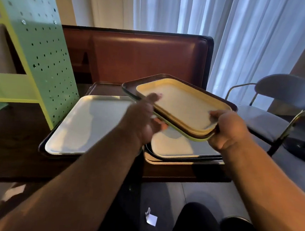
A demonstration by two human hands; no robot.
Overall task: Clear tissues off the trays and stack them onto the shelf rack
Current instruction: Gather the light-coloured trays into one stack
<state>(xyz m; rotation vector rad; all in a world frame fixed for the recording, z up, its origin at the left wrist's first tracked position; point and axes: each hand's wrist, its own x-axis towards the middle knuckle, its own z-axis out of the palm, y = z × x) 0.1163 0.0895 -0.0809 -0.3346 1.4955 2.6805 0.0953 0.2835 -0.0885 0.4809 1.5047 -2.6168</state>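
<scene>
Both hands hold a small stack of trays up in the air, just above the dark worktop. The yellow tray is on top. The left hand grips the stack's near left edge. The right hand grips its near right corner. More trays lie on the worktop. The green shelf rack stands at the worktop's left end. A tissue lies on the floor below the worktop.

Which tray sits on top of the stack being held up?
The yellow tray: it lies uppermost in the lifted stack, above a dark brown tray and a green one. The white tray rests on the table.
</scene>
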